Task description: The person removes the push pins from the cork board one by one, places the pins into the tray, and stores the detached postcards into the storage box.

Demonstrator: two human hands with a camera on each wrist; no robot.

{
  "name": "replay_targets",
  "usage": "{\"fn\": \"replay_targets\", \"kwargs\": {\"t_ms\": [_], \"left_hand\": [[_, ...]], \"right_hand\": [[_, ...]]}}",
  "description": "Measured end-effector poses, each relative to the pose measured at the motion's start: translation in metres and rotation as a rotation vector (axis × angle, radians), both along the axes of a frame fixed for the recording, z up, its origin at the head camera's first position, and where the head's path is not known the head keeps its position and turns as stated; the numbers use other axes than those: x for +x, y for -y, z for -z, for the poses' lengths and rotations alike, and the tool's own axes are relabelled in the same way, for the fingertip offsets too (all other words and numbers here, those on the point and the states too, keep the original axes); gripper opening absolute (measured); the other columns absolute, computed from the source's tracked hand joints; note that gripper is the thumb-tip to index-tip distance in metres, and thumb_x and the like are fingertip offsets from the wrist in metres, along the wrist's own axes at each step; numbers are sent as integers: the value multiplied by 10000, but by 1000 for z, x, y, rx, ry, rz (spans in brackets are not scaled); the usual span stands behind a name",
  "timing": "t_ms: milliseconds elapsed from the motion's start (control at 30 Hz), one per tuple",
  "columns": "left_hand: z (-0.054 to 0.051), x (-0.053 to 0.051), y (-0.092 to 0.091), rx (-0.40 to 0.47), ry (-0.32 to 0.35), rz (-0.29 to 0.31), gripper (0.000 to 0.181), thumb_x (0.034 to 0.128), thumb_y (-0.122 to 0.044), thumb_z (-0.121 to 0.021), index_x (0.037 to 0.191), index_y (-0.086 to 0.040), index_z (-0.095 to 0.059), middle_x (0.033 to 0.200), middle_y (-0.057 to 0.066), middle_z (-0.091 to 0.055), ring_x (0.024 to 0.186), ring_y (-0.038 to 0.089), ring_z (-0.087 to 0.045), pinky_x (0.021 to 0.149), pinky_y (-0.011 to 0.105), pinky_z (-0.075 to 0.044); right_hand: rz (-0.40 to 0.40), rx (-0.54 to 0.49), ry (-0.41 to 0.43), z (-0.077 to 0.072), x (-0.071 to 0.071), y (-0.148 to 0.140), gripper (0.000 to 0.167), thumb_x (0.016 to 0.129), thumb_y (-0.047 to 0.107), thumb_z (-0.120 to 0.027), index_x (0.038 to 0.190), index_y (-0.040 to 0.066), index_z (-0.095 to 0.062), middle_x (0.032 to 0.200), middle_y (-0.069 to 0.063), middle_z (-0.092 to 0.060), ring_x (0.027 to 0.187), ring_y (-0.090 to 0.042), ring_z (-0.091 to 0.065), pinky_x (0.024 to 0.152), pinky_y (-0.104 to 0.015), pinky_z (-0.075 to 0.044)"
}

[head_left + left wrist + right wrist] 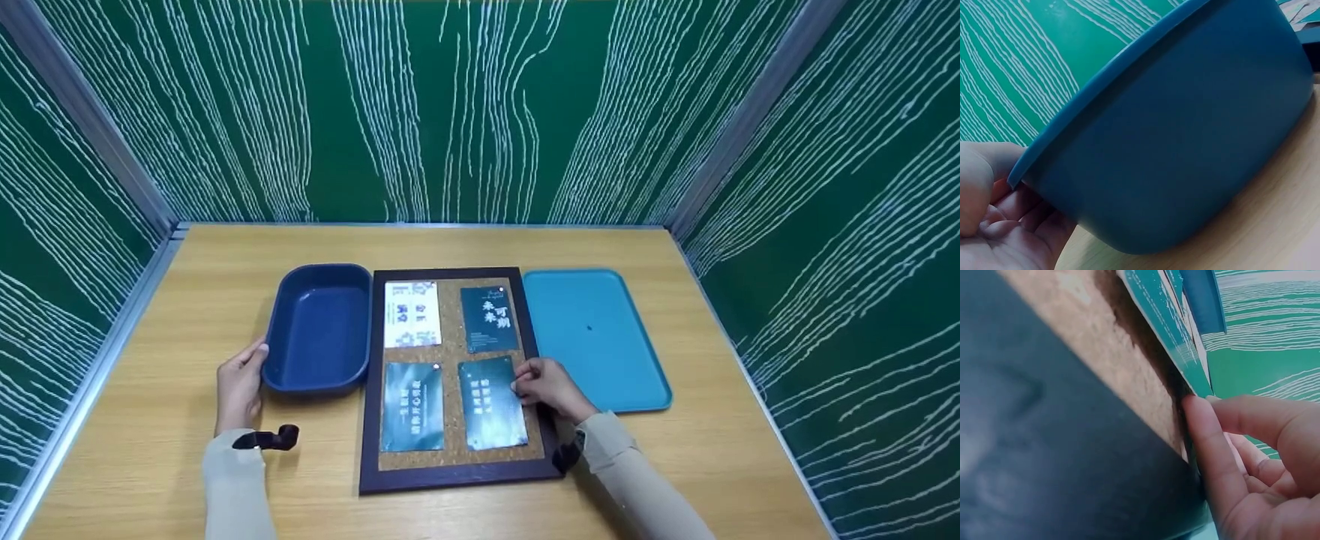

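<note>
A dark-framed cork board (451, 360) lies on the table with cards on it. My right hand (546, 385) pinches the right edge of the lower-right green card (491, 412) between thumb and finger; the right wrist view shows this card (1176, 332) standing slightly off the cork. At the left, my left hand (241, 379) grips the near left rim of a deep blue plastic basin (319, 330), thumb at the rim and fingers underneath it in the left wrist view. A second green card (412, 412) sits at the lower left of the board.
Farther up the board are a white patterned card (412, 315) and another green card (490, 319). Small pins show at some card corners. A flat turquoise tray (600, 337) lies against the board's right side. Green walls with white streaks (465, 112) enclose the wooden table (142, 420).
</note>
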State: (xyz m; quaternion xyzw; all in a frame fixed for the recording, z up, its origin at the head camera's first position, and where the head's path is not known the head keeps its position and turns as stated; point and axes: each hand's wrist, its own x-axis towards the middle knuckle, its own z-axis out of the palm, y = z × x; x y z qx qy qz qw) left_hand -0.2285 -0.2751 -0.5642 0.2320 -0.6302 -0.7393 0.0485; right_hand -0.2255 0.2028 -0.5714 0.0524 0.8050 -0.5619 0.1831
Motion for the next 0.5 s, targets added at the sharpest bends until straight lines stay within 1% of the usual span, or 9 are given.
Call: {"fn": "replay_targets", "kwargs": {"t_ms": [167,333,500], "left_hand": [[0,0,0,-25,5,12,452,993,-187,-512,1405,-11,-449,1499,117,-394,1433,181,-307,1150,294,-327],[0,0,-1,0,8,13,449,994,-182,-514,1408,-20,-447,1503,106,-389,1436,171,-303,1144,277,-329],[0,0,0,20,-3,6,444,996,-166,-508,1407,-13,-437,1498,109,-389,1439,174,-297,1148,274,-321]], "right_hand": [[-7,-57,16,0,0,-4,230,855,-20,-639,1070,-85,-596,875,-117,-642,675,-141,-669,629,-291,-603],[30,-79,65,1,-1,-7,278,837,11,-698,1089,-63,-607,917,-126,-657,676,-146,-682,641,-293,-606],[43,-99,95,-1,-2,-7,277,840,26,-706,1090,-54,-620,915,-113,-676,676,-138,-684,639,-286,-604]]}}
